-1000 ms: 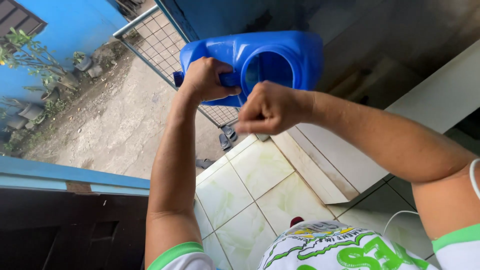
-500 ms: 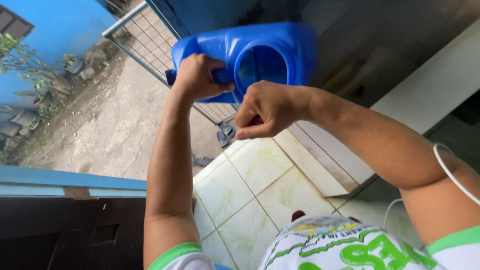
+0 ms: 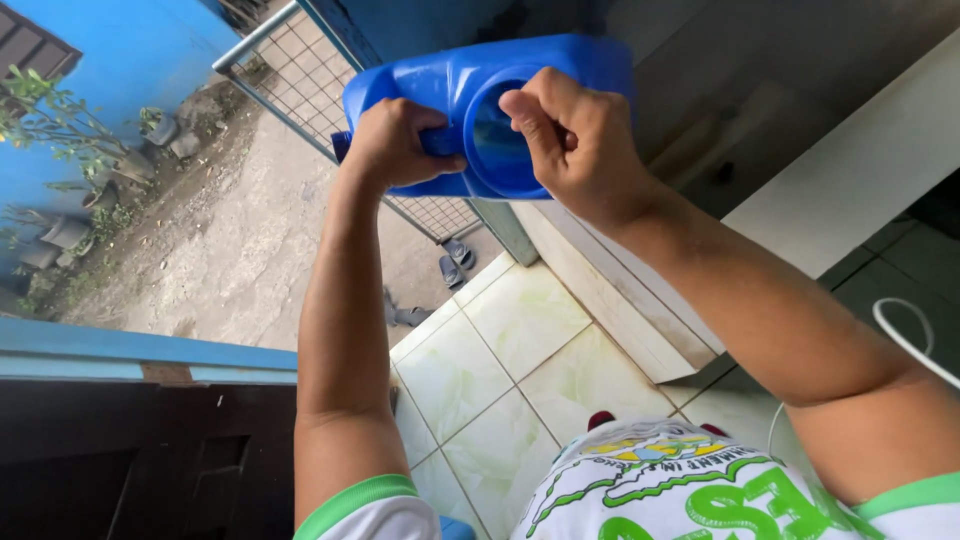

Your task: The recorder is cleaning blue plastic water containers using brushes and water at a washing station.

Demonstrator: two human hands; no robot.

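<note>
Being held up at arm's length: blue plastic jug (image 3: 470, 100), tipped on its side, round opening facing camera | left hand (image 3: 395, 145) is being kept closed around jug handle | right hand (image 3: 575, 135) is being curled at opening rim, thumb across it | below: pale floor tiles (image 3: 520, 370), sandals (image 3: 455, 262), wire gate (image 3: 290, 70)

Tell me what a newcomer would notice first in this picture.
A large blue plastic jug is held up at the top centre. The left hand grips its handle, and the right hand grips the rim of its wide opening. Far below lie pale floor tiles and grey sandals.
</note>
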